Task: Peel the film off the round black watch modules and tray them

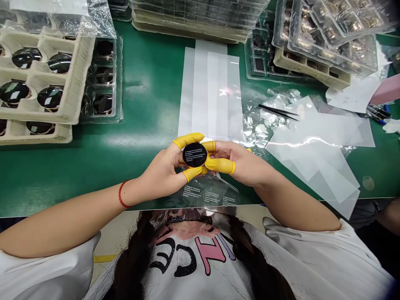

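A round black watch face (194,154) with small white printed text is held over the near edge of the green table. My left hand (168,168), in yellow finger cots, grips its left side between thumb and fingers. From the right, my right hand (229,160), also in yellow finger cots, presses its fingertips at the watch face's right edge. Just under the hands lies a clear sheet of round printed film labels (204,193), partly hidden. Beyond the hands, strips of white backing sheet (210,91) lie on the table.
Cream trays of watch faces (67,100) stand at left, beside a clear plastic tray (118,83). Stacked trays (187,25) fill the back, with more clear trays (334,46) at right. Black tweezers (278,111) rest on peeled film scraps near translucent sheets (315,154).
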`<state>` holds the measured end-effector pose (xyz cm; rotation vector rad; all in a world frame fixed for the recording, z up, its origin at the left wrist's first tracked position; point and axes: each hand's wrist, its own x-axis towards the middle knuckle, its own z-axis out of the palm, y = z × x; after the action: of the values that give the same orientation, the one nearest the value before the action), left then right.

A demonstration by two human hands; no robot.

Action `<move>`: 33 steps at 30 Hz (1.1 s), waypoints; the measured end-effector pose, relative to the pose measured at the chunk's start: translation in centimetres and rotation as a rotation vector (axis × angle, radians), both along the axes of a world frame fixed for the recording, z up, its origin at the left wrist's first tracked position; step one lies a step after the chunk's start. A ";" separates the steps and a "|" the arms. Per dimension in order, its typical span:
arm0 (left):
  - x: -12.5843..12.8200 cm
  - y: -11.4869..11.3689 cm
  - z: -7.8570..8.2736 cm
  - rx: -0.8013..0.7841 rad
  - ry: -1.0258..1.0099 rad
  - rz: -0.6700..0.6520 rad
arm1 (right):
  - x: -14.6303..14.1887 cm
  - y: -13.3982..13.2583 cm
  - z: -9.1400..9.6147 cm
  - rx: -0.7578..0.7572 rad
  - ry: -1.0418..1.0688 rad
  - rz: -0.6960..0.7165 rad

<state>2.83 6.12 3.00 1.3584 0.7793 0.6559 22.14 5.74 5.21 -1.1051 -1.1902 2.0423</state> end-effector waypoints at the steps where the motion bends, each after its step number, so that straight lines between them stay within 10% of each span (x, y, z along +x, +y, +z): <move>1: 0.0 0.0 0.0 0.007 0.003 0.001 | 0.0 0.0 0.0 -0.003 0.001 -0.005; 19: 0.5 -1.3 -2.0 0.238 0.164 -0.011 | -2.2 -1.1 -0.9 -0.088 -0.054 -0.328; 33: 0.8 0.0 0.1 -0.040 -0.016 -0.054 | -1.1 -0.5 -0.9 -0.102 -0.014 -0.326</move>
<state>3.63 6.09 3.07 1.3315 0.7372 0.6055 21.09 5.29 4.34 -1.2712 -0.8538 1.8611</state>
